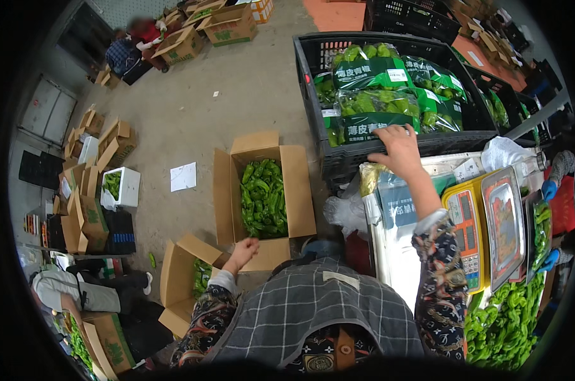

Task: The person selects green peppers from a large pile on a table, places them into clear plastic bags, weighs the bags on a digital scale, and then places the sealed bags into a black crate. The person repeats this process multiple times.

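Note:
My right hand (399,150) reaches over the near rim of a black plastic crate (459,139), fingers spread beside a bag of green peppers (378,102). Whether the fingertips touch that bag is unclear. Several such bags with green printed bands fill much of the crate. My left hand (242,255) hangs with curled fingers by the near flap of an open cardboard box (301,190); nothing shows in it. Long green peppers (263,200) lie inside that box. Below my right forearm, flat printed packaging bags (394,200) rest on a white tabletop (394,271).
A yellow-and-orange digital scale (466,224) with a metal pan (504,224) stands at right. Beyond it, a co-worker's blue-gloved hands (549,190) hold a packed tray of peppers (540,233). Loose peppers (504,324) lie nearer me. Another pepper box (175,271) stands at lower left.

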Motion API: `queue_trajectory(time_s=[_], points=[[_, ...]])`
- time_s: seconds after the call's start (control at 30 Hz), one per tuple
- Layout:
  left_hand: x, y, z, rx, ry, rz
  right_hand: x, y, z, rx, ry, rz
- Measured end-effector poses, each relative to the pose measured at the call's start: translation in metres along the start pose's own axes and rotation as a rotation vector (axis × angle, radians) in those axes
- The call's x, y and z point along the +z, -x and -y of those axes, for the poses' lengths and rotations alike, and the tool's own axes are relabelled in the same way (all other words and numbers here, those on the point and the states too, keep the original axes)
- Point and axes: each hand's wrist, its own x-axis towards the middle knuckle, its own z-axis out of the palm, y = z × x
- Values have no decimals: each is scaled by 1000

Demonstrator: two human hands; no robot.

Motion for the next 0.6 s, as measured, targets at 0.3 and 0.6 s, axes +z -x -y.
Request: queue_trajectory(time_s=[0.3,0.6], points=[[-23,24,90,-61,-467,-3,2,10,-8,41,-95,-110],[-60,-24,-67,16,-93,2,5,6,-11,23,-119,-75]])
